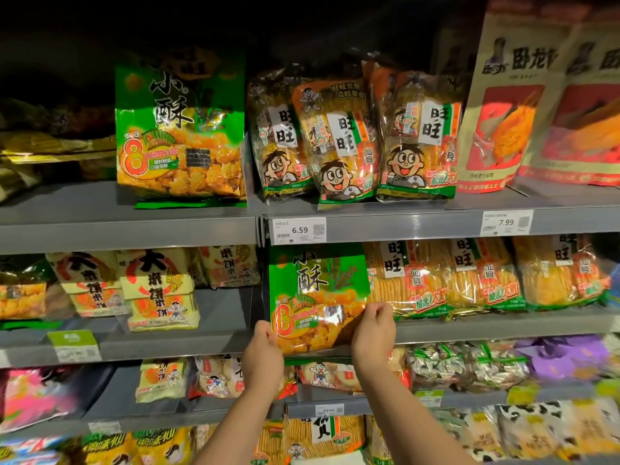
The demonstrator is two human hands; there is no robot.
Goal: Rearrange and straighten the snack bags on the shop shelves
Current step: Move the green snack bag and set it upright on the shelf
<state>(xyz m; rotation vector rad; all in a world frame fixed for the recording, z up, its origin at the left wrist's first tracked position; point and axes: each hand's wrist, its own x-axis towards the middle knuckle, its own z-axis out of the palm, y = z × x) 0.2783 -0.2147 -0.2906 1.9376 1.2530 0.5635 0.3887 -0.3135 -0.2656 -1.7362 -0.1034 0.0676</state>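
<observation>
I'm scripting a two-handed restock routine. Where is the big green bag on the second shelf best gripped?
Probably at its lower side edges, from the front, as the left hand and right hand pinch it now. The green bag is wide, flat and faces out, and its top sits right under the shelf rail above.

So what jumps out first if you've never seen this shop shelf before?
Two bare hands at the centre: the left hand and right hand grip the lower edges of a green snack bag at the second shelf. A matching green bag stands upright on the top shelf, left of three cartoon-face bags leaning together.
</observation>
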